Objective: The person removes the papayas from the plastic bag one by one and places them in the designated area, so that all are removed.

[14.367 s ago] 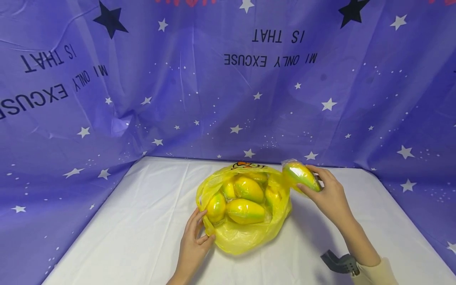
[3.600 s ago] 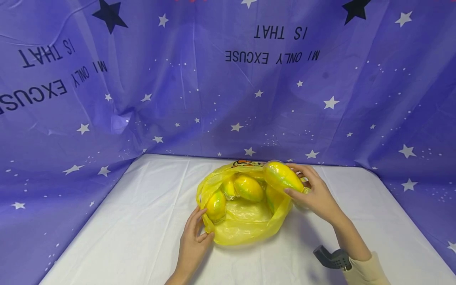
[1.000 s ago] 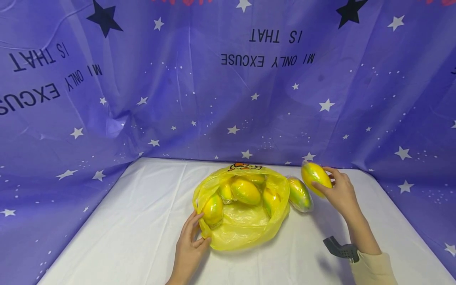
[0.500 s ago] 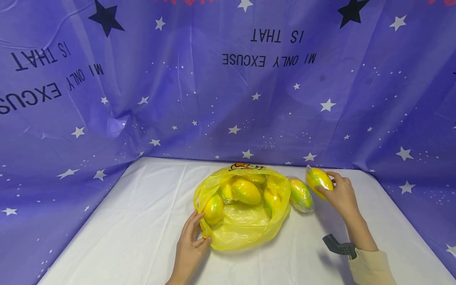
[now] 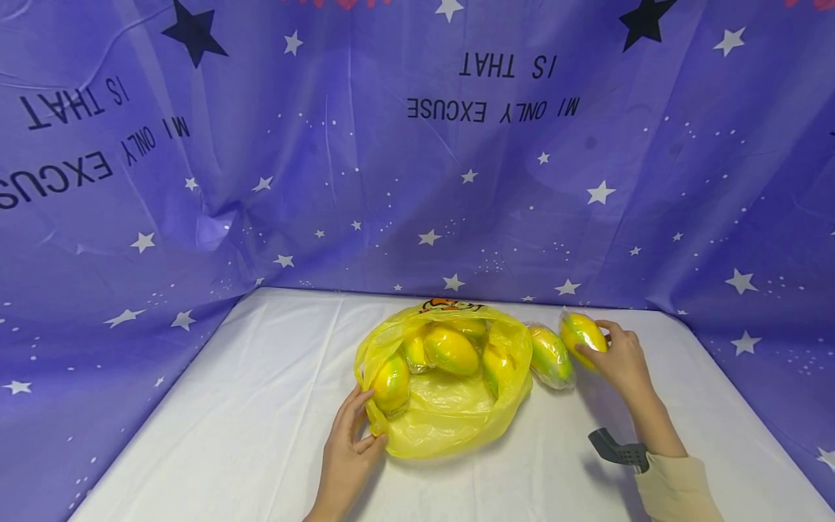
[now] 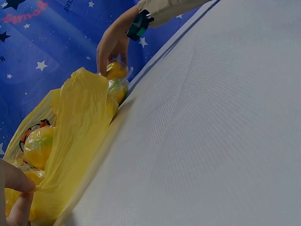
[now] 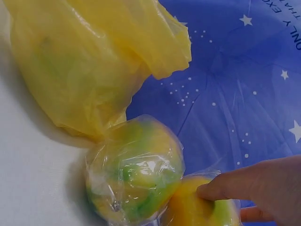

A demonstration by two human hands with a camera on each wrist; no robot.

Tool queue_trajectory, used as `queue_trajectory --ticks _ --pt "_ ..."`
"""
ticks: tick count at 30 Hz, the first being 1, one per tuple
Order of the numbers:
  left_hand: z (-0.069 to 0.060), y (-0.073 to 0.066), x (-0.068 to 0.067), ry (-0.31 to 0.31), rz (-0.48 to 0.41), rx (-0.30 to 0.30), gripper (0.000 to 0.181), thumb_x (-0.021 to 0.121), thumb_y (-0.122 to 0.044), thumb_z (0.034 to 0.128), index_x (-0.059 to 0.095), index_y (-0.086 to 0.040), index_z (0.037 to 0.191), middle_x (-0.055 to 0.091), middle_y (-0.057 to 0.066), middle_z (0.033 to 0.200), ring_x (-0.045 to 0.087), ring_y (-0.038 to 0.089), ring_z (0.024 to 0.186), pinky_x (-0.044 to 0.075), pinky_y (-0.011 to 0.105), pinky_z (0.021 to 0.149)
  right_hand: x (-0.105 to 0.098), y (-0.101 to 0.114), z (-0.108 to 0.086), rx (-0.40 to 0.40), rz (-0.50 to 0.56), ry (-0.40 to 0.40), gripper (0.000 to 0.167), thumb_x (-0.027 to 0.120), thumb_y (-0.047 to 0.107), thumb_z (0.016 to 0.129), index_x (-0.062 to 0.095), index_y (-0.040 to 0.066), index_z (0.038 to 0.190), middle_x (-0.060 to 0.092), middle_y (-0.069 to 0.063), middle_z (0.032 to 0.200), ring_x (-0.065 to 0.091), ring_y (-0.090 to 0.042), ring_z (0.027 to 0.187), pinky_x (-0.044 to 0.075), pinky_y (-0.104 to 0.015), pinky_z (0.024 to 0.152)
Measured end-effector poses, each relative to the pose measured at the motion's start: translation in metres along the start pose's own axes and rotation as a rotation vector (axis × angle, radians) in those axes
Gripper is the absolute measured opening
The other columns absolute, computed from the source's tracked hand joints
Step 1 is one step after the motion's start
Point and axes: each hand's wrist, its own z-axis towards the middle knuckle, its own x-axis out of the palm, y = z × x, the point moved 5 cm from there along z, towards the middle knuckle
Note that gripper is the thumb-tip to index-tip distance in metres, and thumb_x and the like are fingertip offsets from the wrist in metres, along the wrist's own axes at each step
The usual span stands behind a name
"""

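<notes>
A yellow plastic bag (image 5: 450,435) stands with its mouth spread, holding several yellow-green mangoes in clear wrap, one of them (image 5: 451,349) near its middle. My left hand (image 5: 349,453) pinches the bag's near left rim between thumb and fingers. Right of the bag, a wrapped mango (image 5: 551,357) lies on the cloth. Just beyond it my right hand (image 5: 622,362) grips another wrapped mango (image 5: 583,339) by its right side. In the right wrist view the thumb presses on this mango (image 7: 188,207), which is beside the lying one (image 7: 136,174).
A white cloth (image 5: 228,406) covers the table. Behind and at both sides hangs a purple-blue curtain (image 5: 365,188) with stars and lettering. A dark band (image 5: 616,448) is on the right wrist, by a beige sleeve (image 5: 678,489).
My right hand has carried a mango out from above the bag to the right, then lowered it beside the lying one. The left hand keeps its pinch on the bag.
</notes>
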Motion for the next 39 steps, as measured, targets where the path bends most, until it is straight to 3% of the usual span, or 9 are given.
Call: queue_trajectory --ticks 25,39 --pt "0.001 0.000 0.002 -0.001 -0.014 0.012 0.071 0.069 0.013 0.0792 0.046 -0.016 0.140 0.019 0.014 0.156 0.035 0.047 0.132 0.057 0.032 0.085 0.010 -0.014 0.000 0.069 -0.026 0.093 0.070 0.069 0.027 0.087 0.038 -0.019 0.130 0.049 -0.038 0.105 0.047 -0.048 0.097 0.046 -0.058 0.076" --pt "-0.001 0.000 0.000 -0.004 -0.047 -0.001 0.072 0.069 0.013 0.0779 0.046 -0.017 0.139 0.019 0.014 0.156 0.035 0.046 0.132 0.056 0.029 0.085 0.014 -0.018 -0.007 0.027 -0.012 0.132 0.070 0.066 0.025 0.089 0.034 -0.021 0.130 0.049 -0.041 0.106 0.047 -0.051 0.098 0.045 -0.059 0.076"
